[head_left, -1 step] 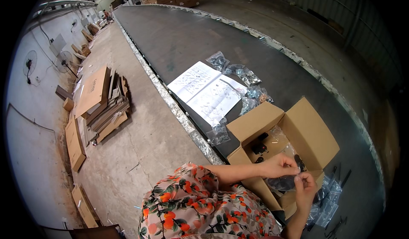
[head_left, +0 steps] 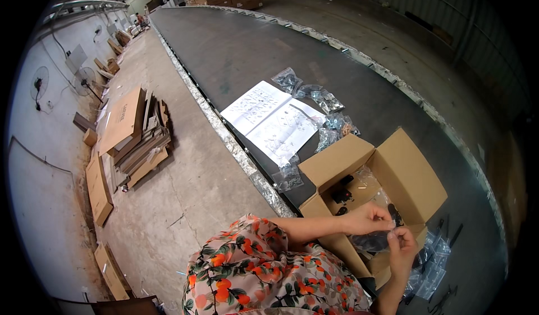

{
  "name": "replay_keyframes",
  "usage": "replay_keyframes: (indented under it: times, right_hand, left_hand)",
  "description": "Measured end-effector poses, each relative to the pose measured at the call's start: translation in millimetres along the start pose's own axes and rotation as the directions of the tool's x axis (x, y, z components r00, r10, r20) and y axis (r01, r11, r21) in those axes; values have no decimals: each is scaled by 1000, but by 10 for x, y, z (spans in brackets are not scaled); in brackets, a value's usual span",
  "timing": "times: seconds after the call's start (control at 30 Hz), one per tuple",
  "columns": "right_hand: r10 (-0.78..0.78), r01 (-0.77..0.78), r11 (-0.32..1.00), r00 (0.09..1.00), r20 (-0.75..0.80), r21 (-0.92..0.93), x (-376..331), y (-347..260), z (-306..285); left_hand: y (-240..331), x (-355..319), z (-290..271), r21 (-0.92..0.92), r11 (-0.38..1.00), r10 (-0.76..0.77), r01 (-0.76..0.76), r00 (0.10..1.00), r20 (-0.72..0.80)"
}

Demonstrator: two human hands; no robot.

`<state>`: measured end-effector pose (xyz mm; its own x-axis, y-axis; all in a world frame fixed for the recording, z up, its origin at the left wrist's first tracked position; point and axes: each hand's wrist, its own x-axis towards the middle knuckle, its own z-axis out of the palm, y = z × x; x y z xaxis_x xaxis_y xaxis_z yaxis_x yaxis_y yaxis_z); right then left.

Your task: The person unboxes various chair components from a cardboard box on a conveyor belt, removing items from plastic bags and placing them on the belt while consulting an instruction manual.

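Note:
Both of my hands meet over an open cardboard box (head_left: 337, 161) on a long dark table (head_left: 241, 51). My left hand (head_left: 368, 219) and my right hand (head_left: 401, 247) pinch the top of a clear plastic bag (head_left: 373, 241) with dark parts inside, held just above the box's near edge. Small black parts (head_left: 339, 194) lie at the bottom of the box. My floral sleeve (head_left: 264, 270) fills the lower middle.
An unfolded printed sheet (head_left: 275, 121) lies beyond the box, ringed by small clear bags of hardware (head_left: 325, 99). More clear bags (head_left: 429, 270) and thin black tools (head_left: 452, 233) lie to the box's right. Flattened cartons (head_left: 135, 135) are stacked on the concrete floor to the left.

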<state>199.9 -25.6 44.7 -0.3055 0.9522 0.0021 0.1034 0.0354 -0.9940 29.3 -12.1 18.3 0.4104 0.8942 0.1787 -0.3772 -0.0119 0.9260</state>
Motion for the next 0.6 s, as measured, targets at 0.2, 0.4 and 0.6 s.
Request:
replay_keyframes:
  times: [0.2, 0.4, 0.6]
  right_hand:
    - [-9, 10, 999, 1000, -7, 51, 2, -4, 56]
    - [4, 2, 997, 996, -91, 77, 6, -92, 10]
    - [31, -28, 999, 996, -83, 45, 4, -104, 17]
  left_hand:
    - [-81, -18, 19, 64, 996, 59, -57, 998, -35]
    - [28, 6, 16, -15, 1000, -10, 10, 1000, -6]
    - [-35, 8, -23, -24, 1000, 12, -12, 1000, -11]
